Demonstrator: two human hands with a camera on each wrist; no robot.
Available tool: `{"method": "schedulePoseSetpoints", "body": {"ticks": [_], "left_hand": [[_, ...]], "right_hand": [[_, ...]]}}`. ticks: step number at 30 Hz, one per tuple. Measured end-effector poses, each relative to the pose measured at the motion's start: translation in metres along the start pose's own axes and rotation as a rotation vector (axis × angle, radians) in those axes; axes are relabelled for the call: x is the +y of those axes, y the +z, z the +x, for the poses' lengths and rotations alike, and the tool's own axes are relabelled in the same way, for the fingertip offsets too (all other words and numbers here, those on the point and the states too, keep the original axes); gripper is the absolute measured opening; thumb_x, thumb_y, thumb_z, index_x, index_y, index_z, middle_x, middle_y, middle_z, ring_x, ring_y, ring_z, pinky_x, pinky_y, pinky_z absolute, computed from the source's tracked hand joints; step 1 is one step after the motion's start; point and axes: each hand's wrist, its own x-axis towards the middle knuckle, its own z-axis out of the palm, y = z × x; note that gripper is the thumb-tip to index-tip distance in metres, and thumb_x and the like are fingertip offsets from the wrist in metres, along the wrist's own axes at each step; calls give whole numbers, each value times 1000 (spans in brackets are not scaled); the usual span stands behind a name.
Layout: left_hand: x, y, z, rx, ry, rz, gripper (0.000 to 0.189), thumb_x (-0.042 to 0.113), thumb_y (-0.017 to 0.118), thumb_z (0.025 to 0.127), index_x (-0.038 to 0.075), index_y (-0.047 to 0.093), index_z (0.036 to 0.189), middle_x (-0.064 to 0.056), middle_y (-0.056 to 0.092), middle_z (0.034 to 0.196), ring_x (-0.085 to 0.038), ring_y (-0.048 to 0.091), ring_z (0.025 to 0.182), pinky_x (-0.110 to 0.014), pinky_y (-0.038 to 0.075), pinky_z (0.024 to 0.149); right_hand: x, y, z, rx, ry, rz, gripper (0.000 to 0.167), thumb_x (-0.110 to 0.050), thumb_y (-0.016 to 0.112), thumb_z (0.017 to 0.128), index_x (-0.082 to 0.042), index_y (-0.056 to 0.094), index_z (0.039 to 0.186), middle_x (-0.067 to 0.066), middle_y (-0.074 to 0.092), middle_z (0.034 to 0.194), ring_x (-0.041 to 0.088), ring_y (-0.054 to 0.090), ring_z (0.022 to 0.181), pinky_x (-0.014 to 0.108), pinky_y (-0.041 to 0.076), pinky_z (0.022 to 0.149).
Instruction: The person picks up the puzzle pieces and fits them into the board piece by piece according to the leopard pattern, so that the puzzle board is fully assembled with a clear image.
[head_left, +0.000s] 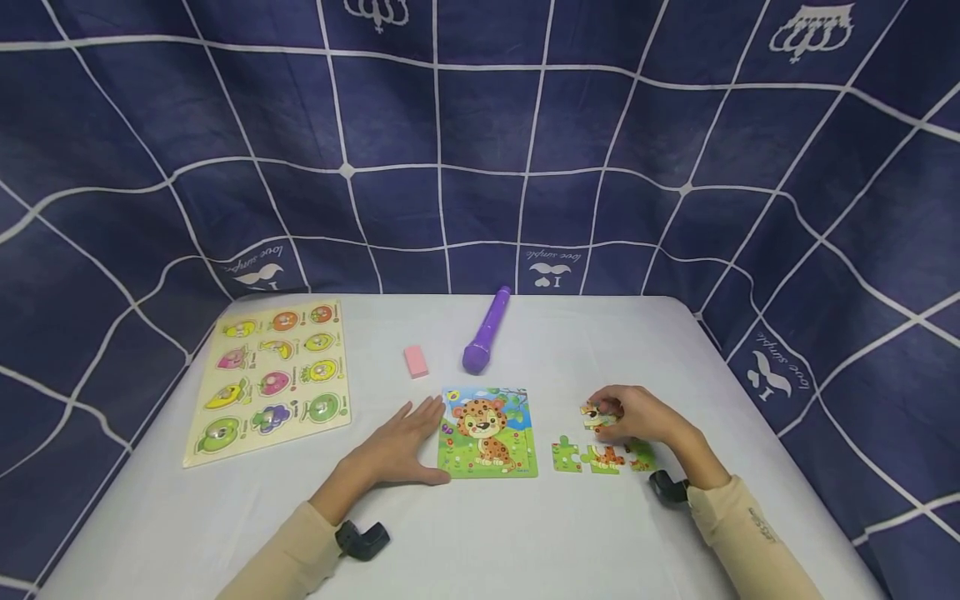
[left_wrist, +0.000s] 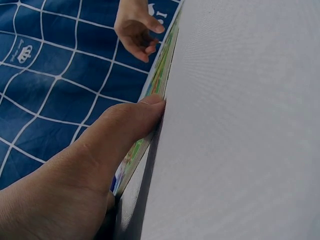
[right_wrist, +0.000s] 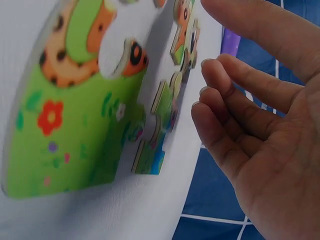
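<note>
A square leopard jigsaw puzzle lies flat on the table. My left hand rests at its left side, fingers spread; in the left wrist view the thumb touches the puzzle's edge. To the right, my right hand hovers over loose puzzle pieces, and partly covers some of them. Seen from the right wrist, the fingers bend loosely with nothing visible between them and the thumb. A green piece with a red flower lies nearby, with other pieces behind it.
A fruit peg board lies at the left of the white table. Behind the puzzle are a pink block and a purple toy microphone. A blue checked curtain hangs around the table.
</note>
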Motion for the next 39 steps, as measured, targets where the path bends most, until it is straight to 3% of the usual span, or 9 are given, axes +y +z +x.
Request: {"method": "schedulePoseSetpoints", "body": {"ticks": [12,19,29,39], "left_hand": [[-1,0,0,-1,2,2,117,78,62,70,6,24,154,-6,16,164,-22,14,153,-45,12,126],[-1,0,0,4,9,-2,117,77,63,70,5,24,154,-8,18,164,-23,15,153,-45,13,126],[-1,0,1,7,10,4,117,77,63,70,4,24,154,-8,18,164,-23,15,153,-45,14,126],[0,1,1,4,10,-7,117,77,63,71,4,25,154,-8,18,164,-23,15,153,-46,13,126]], "right_hand": [[7,-3,6,-27,-9,1,58,-14,87,67,1,63,118,5,63,98,17,55,87,27,49,75],[8,-2,13,-81,43,-18,64,-13,89,65,-3,63,122,4,64,106,18,55,95,36,51,85],[8,-5,17,-105,46,-27,62,-11,89,65,-2,63,119,2,61,99,16,52,88,30,50,78],[16,-3,17,-57,37,-1,55,-12,89,65,-5,64,114,1,59,90,14,51,81,23,46,68]]}}
